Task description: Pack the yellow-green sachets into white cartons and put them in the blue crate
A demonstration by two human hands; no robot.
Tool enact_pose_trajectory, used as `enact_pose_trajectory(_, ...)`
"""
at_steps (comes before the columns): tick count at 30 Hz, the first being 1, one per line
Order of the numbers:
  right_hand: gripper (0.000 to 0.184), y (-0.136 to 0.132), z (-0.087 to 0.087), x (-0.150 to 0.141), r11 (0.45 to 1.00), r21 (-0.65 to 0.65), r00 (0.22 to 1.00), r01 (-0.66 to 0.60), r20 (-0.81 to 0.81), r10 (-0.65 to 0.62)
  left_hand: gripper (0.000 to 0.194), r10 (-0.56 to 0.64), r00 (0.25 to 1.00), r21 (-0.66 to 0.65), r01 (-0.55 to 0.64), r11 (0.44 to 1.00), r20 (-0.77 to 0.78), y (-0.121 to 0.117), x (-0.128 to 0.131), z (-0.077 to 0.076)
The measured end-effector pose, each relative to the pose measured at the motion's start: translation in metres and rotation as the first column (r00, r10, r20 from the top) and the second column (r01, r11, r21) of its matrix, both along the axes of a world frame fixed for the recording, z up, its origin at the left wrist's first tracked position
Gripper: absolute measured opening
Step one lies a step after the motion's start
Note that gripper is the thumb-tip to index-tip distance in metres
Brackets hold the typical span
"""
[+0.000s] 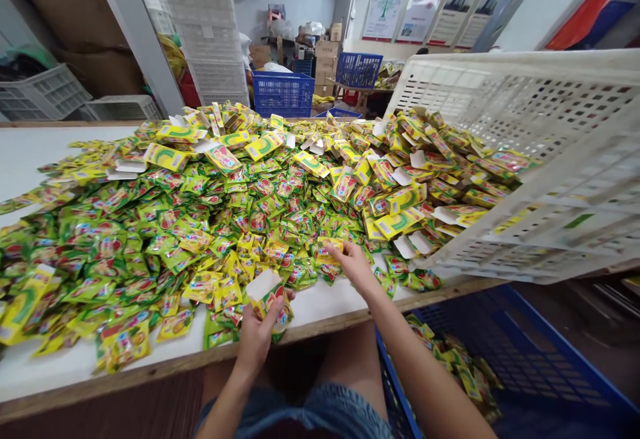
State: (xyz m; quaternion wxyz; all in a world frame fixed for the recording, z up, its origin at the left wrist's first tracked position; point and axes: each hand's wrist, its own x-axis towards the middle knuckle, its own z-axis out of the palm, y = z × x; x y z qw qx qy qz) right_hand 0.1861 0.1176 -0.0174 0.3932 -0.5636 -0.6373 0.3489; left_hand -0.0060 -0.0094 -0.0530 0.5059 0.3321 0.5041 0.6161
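Observation:
My left hand (260,332) is wrapped round a small printed box (270,299) near the table's front edge, its white flap standing up. To the right, my right hand (350,267) pinches a yellow sachet (332,244) at the front of the heap. Green sachets (165,219) with red fruit prints fill the middle and left of the pile. Yellow sachets (215,289) lie just left of the held box. Flat yellow boxes (400,219), several with open white flaps, are heaped behind and right of my right hand.
A white perforated crate (565,212) lies tipped on the table at right, boxes spilling from it. Below the edge stands a blue crate (560,359) with filled packs inside. More blue crates (283,92) and stacked white crates (205,32) stand behind the white table (325,302).

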Motion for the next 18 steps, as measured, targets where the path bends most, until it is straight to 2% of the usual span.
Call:
enact_pose_trajectory(3,0.038,-0.010,-0.010,-0.009,0.999,-0.051,0.999,-0.007,-0.054,0.005,0.032,-0.022,1.000,0.007,0.022,1.000,0.018,-0.001,0.000,-0.001)
enact_pose_trajectory(9,0.026,-0.038,-0.034,-0.058,0.991,-0.095,0.992,0.092,-0.081,-0.100,0.033,-0.011,1.000,-0.012,0.011,1.000,0.026,-0.001,-0.001,0.000)
enact_pose_trajectory(13,0.020,-0.053,-0.036,-0.077,0.981,-0.059,0.977,0.184,-0.098,-0.189,0.033,-0.011,1.000,0.005,0.011,1.000,-0.004,0.000,-0.001,0.000)
enact_pose_trajectory(18,0.022,-0.057,-0.031,-0.076,0.979,-0.034,0.965,0.203,-0.165,-0.206,0.034,-0.005,1.000,-0.002,0.005,1.000,-0.009,-0.001,-0.002,-0.002)
